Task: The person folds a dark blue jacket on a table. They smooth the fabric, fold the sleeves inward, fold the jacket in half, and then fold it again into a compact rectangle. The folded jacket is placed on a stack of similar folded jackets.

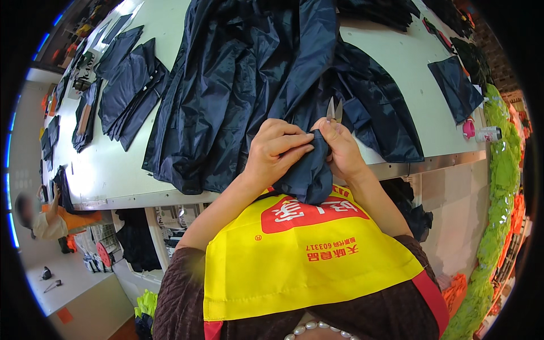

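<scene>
A dark navy, shiny garment [226, 96] lies across the table and hangs over its near edge toward me. Between my two hands an edge of this garment is pinched and bunched. My left hand [276, 150] grips it from the left, thumb and fingertips pressed together on the cloth. My right hand [340, 148] holds the same fold from the right. A small pair of thread snips [334, 110] sticks up out of the right hand, its two pointed blades spread apart and aimed away from me. The snips' handle is hidden in the palm.
Stacks of dark cut pieces [133, 90] lie on the table's left. At the right are a dark fabric piece [455, 89], a pink tape roll [468, 129] and bright green garments [498, 170]. Another person [48, 218] works at the far left. A yellow apron [306, 260] covers my lap.
</scene>
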The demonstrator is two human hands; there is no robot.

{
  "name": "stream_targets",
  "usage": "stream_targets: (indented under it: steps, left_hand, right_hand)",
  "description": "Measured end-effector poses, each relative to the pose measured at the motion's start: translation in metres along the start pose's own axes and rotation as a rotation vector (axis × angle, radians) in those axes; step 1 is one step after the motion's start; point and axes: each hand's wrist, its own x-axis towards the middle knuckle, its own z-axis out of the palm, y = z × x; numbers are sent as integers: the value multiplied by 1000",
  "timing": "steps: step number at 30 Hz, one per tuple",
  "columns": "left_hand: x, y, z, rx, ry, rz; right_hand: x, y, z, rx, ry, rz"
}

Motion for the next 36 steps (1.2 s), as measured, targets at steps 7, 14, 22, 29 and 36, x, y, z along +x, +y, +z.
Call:
stream_targets:
  steps: [7,14,22,29,36]
  left_hand:
    - [-6,-2,0,-180,63,-135]
    - [-10,0,-6,-772,-52,-666]
    - [-9,4,-6,-1054,65,-1002]
    - [-7,4,-2,-1121,34,-1021]
    - [-7,2,-4,-1195,9,-1052]
  right_hand:
    - [0,6,-2,14,1,20]
    - [-8,3,-15,-362,179,52]
    - [-30,-67,12,-1382,71,-198]
    - [-11,-73,6,-1774,-201,-421]
    - [7,-69,3,-1672,-424,-400]
